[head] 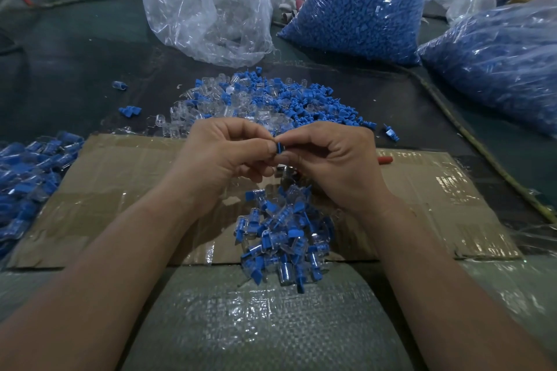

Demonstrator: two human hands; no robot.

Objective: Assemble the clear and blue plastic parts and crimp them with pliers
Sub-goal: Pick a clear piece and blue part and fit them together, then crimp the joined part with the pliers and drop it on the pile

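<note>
My left hand [223, 153] and my right hand [331, 159] meet above the cardboard sheet [120, 190]. Between their fingertips they pinch one small blue plastic part [279, 148]; any clear part there is hidden by my fingers. Behind my hands lies a loose heap of clear and blue parts [265, 99]. Below my hands sits a pile of joined clear-and-blue pieces [283, 235]. A red pliers handle [385, 159] pokes out from behind my right hand; the rest of the tool is hidden.
A clear bag of clear parts [211, 3] stands at the back, with two bags of blue parts [361, 0] [497, 60] to its right. More joined pieces [33, 178] lie at the left edge. A woven sack [256, 319] covers my lap.
</note>
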